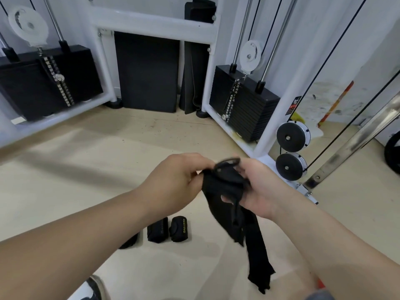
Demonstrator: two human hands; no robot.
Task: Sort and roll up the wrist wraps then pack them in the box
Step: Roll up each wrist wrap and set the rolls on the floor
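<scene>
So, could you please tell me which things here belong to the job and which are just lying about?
Job: unrolled black fabric wrist wrap; rolled black fabric wraps.
Lying about: black weight stacks; black foam mat; white machine frame.

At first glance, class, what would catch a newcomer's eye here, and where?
At centre, the left hand and right hand hold a long black fabric wrist wrap, its tail dangling. Below them, rolled black wraps lie on the beige floor; black weight stacks stand behind.
</scene>
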